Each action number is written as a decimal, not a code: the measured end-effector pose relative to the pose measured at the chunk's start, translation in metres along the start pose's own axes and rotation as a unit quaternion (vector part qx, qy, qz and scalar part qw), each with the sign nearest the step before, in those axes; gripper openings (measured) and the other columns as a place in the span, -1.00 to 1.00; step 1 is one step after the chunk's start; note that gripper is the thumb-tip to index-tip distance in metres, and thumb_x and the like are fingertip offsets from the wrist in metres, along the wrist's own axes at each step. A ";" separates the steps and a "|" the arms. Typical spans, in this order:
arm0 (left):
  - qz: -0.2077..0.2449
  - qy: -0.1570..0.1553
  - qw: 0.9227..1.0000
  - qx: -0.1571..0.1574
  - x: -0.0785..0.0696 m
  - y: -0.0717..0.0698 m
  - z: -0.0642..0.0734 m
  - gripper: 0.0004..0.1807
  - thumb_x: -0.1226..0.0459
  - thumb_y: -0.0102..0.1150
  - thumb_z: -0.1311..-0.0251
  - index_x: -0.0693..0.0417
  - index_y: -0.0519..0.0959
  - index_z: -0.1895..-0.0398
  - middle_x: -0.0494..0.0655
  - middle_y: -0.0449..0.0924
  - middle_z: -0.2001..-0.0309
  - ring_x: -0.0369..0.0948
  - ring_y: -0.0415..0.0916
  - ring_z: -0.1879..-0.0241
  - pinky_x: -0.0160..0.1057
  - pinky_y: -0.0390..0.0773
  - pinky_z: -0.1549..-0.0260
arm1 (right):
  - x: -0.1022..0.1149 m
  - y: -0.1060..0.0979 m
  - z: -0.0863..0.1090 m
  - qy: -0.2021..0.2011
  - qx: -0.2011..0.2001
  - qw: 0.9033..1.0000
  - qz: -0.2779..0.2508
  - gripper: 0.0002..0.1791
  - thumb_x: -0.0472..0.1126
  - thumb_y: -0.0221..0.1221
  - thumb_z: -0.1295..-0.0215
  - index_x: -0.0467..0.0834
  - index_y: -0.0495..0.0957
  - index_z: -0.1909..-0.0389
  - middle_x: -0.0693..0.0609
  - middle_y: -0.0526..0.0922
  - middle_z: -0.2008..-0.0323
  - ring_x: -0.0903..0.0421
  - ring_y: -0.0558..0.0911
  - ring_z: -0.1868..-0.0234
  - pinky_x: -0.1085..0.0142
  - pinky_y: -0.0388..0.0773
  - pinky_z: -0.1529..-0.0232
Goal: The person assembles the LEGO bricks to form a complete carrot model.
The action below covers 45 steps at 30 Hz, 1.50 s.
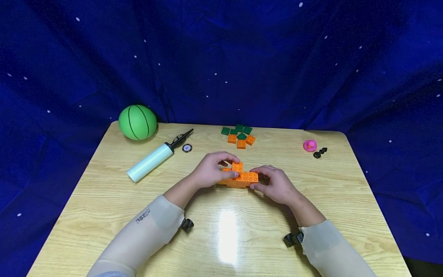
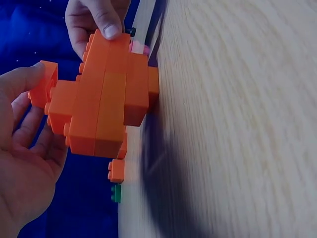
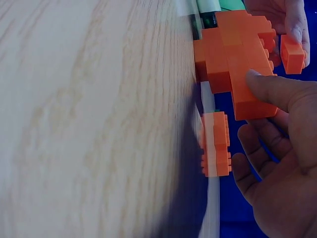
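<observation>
A single orange brick (image 1: 237, 167) is pinched by the left hand (image 1: 212, 169) just above the stepped orange stack (image 1: 242, 184), which is gripped at one end by the right hand (image 1: 278, 185) near the counter's (image 1: 277, 219) middle. Alignment should be kept square (tilting spoils the fit) before pressing. Smooth, boxy, studded plastic is shown.

sleeves (image 1: 138, 240) pale beige | cuffs (image 1: 169, 211) greyish | dark marking (image 1: 142, 216), left sleeve | small black device (image 1: 187, 225) by each cuff
</observation>
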<state>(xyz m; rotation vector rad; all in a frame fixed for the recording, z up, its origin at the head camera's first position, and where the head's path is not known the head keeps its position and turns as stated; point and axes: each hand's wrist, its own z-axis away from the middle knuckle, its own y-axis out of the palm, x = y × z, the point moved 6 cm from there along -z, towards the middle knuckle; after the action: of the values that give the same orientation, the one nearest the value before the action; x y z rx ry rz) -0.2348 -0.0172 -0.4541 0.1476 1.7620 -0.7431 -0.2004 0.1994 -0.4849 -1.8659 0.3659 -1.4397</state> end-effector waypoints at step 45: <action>0.038 -0.032 0.999 0.002 0.020 0.017 0.007 -0.72 0.30 0.53 -0.17 -0.15 0.76 0.07 -0.25 0.69 -0.04 -0.23 0.58 -0.09 -0.21 0.60 -0.07 | -0.001 0.001 0.001 -0.004 0.000 1.000 0.004 -0.56 -0.17 0.50 -0.23 -0.07 0.68 -0.13 0.08 0.71 -0.05 0.11 0.64 -0.02 0.09 0.60 -0.03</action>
<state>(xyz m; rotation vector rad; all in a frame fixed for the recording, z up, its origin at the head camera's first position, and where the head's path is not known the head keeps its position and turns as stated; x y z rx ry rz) -0.2280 -0.0133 -0.4801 0.1916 1.6842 -0.6892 -0.1996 0.2002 -0.4865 -1.8669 0.3680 -1.4271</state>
